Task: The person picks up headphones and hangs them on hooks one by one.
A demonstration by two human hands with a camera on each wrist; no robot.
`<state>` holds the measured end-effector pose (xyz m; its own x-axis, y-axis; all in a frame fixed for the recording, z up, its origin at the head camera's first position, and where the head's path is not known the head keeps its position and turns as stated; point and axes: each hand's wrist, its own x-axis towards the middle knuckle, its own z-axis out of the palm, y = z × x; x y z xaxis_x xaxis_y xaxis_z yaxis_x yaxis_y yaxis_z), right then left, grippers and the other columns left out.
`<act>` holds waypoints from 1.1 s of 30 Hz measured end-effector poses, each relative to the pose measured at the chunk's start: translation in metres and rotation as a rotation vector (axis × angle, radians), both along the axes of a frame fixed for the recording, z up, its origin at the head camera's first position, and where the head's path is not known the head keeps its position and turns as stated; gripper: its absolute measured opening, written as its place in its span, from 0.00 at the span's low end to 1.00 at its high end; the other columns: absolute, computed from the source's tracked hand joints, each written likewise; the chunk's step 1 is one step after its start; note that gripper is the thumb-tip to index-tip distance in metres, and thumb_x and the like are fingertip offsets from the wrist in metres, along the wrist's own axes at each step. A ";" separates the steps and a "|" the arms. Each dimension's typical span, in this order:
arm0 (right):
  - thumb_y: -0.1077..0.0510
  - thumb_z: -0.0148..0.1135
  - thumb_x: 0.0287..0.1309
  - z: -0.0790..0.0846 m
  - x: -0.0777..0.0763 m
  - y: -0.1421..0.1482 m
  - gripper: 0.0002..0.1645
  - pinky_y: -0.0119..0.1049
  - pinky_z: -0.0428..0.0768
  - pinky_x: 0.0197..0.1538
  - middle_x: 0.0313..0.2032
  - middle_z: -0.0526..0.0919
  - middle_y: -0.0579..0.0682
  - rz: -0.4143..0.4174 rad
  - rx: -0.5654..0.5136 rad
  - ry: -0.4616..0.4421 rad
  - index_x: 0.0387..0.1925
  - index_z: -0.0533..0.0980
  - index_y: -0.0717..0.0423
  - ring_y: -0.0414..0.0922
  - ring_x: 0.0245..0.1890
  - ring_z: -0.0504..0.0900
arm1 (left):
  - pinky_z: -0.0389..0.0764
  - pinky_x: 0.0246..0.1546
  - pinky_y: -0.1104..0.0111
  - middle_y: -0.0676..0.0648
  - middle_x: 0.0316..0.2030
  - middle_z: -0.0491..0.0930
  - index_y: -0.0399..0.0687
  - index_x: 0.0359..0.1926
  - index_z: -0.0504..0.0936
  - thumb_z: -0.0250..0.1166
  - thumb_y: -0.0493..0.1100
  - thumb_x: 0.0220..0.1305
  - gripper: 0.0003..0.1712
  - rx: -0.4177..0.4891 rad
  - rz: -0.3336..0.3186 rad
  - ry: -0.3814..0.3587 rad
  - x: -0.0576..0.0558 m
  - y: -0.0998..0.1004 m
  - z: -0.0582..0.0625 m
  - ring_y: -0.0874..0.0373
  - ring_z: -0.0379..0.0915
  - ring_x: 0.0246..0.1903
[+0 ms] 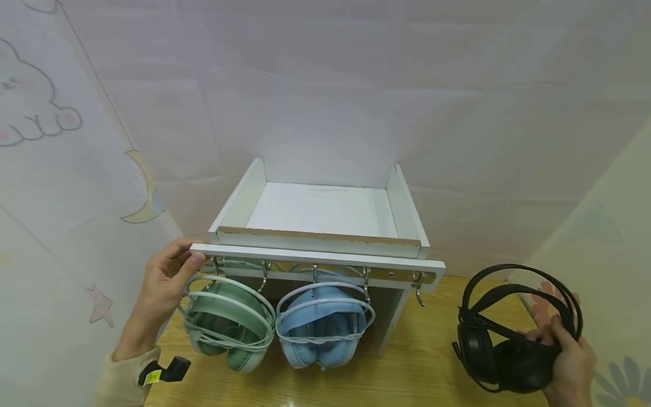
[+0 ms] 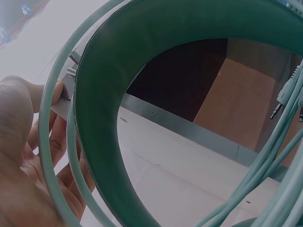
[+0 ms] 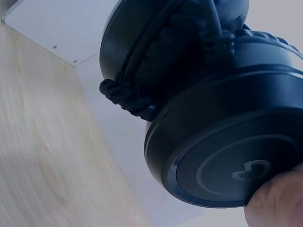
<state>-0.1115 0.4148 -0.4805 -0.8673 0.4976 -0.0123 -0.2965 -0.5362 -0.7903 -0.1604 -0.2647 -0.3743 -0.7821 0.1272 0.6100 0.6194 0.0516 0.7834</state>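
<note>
At the left end of a white hook rail (image 1: 325,257), my left hand (image 1: 157,288) pinches the board between thumb and fingers. Green headphones (image 1: 249,305) hang from the rail close beside that hand, and their headband (image 2: 99,94) fills much of the left wrist view. Blue headphones (image 1: 325,308) hang to the right of the green pair. Out to the right, my right hand (image 1: 572,362) holds black headphones (image 1: 524,367) by an ear cup, above the table. The right wrist view shows the ear cup (image 3: 213,161) with a thumb or finger on its edge.
Behind the rail stands a white shelf unit (image 1: 325,209) with a shallow tray top. A metal hook (image 1: 419,291) at the rail's right end carries nothing. The wooden table (image 1: 417,350) lies below, with printed cloth walls (image 1: 61,226) around.
</note>
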 end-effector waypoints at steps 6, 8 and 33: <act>0.63 0.50 0.82 0.005 0.001 -0.005 0.19 0.40 0.75 0.21 0.15 0.67 0.52 -0.047 -0.001 0.113 0.28 0.69 0.60 0.50 0.12 0.72 | 0.82 0.50 0.77 0.56 0.47 0.84 0.30 0.54 0.81 0.57 0.25 0.78 0.10 0.001 0.007 0.002 0.000 0.000 0.001 0.64 0.82 0.46; 0.61 0.53 0.81 0.007 0.002 -0.006 0.20 0.39 0.76 0.23 0.15 0.68 0.52 -0.081 0.022 0.087 0.27 0.69 0.60 0.51 0.13 0.72 | 0.82 0.50 0.77 0.55 0.46 0.85 0.30 0.54 0.82 0.57 0.25 0.77 0.10 0.010 0.014 0.004 0.000 0.001 0.001 0.64 0.82 0.45; 0.69 0.35 0.83 0.011 0.026 -0.039 0.22 0.50 0.83 0.30 0.17 0.70 0.57 0.006 -0.107 0.465 0.34 0.74 0.69 0.57 0.17 0.72 | 0.81 0.49 0.76 0.54 0.49 0.85 0.29 0.56 0.81 0.56 0.25 0.78 0.12 -0.002 0.015 0.004 0.001 0.001 0.001 0.63 0.82 0.47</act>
<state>-0.0860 0.3762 -0.4693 -0.7961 0.5095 0.3266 -0.6019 -0.6103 -0.5150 -0.1590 -0.2639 -0.3731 -0.7816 0.1163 0.6128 0.6215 0.0621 0.7810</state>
